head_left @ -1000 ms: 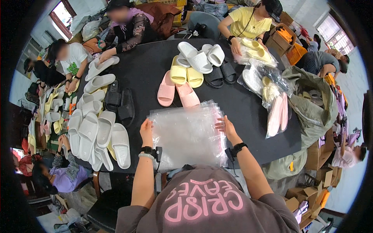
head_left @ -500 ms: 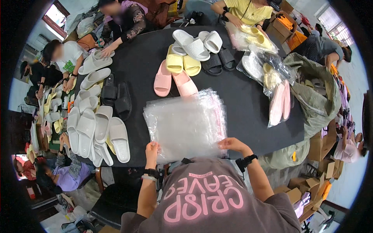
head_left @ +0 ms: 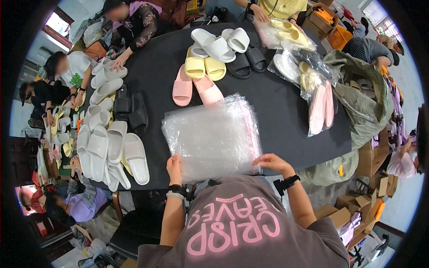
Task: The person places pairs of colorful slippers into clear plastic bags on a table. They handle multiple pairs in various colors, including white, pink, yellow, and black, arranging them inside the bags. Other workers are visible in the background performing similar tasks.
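Note:
A stack of clear plastic bags (head_left: 210, 138) lies at the near edge of the black table, its sheets slightly fanned at the far and right sides. My left hand (head_left: 174, 169) grips the stack's near left corner, thumb on top. At the near right corner, my right hand (head_left: 275, 163) pinches the edge of the bags between thumb and fingers. Just beyond the stack rests a pair of pink slippers (head_left: 208, 89). Yellow slippers (head_left: 195, 67), white slippers (head_left: 214, 44) and black slippers (head_left: 239, 66) sit behind them, some overlapping.
Many whitish slippers (head_left: 136, 154) line the table's left side, beside a black pair (head_left: 138, 111). Bagged pink slippers (head_left: 318, 109) lie at the right, near a large green sack (head_left: 353, 111). Co-workers sit across and at the left; one hand (head_left: 119, 61) touches slippers.
The whole view has shifted slightly, so the table's things appear a little higher and further left. Both my hands remain at the near corners of the bag stack.

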Tool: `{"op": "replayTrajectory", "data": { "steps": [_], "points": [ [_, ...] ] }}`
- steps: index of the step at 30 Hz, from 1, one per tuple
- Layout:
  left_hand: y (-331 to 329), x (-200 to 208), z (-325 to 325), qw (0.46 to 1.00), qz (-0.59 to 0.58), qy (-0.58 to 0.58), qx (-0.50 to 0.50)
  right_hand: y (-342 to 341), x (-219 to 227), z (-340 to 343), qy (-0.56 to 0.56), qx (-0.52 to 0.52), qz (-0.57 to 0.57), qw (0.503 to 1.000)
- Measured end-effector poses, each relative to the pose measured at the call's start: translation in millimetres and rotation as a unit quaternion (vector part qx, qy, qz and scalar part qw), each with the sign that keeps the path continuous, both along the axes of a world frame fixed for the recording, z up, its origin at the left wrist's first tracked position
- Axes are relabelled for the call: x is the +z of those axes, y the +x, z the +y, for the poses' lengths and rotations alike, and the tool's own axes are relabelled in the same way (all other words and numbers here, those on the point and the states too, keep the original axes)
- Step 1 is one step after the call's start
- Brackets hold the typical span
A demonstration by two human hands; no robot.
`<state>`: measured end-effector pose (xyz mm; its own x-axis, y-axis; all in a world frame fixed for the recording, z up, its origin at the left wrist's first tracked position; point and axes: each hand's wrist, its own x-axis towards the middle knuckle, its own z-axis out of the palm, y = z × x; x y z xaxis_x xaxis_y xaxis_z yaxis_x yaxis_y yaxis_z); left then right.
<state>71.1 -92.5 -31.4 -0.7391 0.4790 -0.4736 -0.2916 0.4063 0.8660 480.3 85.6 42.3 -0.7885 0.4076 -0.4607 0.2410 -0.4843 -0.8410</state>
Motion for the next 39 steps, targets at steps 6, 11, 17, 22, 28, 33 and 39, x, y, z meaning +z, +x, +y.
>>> {"op": "replayTrajectory", "data": {
  "steps": [6, 11, 17, 22, 28, 33, 39],
  "points": [
    [-1.0, 16.1, 2.3, 0.980, -0.196, 0.034, -0.019, -26.3, -41.3, 17.2, -0.201, -0.142, 0.141, 0.959],
    [-2.2, 14.4, 10.3, 0.984, -0.170, 0.043, -0.003, -89.2, -8.1, 41.4, -0.306, -0.170, 0.099, 0.932],
    [-0.6, 29.5, 15.2, 0.992, -0.088, 0.071, -0.053, -95.3, -21.3, 51.6, -0.217, -0.179, 0.174, 0.944],
    [-7.9, 6.7, -1.2, 0.995, 0.002, 0.068, -0.077, -85.2, -23.3, 48.1, -0.152, -0.197, 0.125, 0.960],
    [-18.0, 24.9, 14.8, 0.989, -0.020, 0.061, -0.136, -73.5, -11.7, 39.4, -0.086, -0.158, 0.106, 0.978],
    [-49.2, 43.3, 58.2, 0.983, -0.077, 0.132, -0.098, -70.7, 10.5, 51.8, -0.064, -0.067, 0.088, 0.992],
    [-58.7, 80.6, 99.0, 0.969, -0.072, 0.234, -0.036, -61.6, 17.5, 60.3, -0.083, -0.091, 0.243, 0.962]
  ]
}}
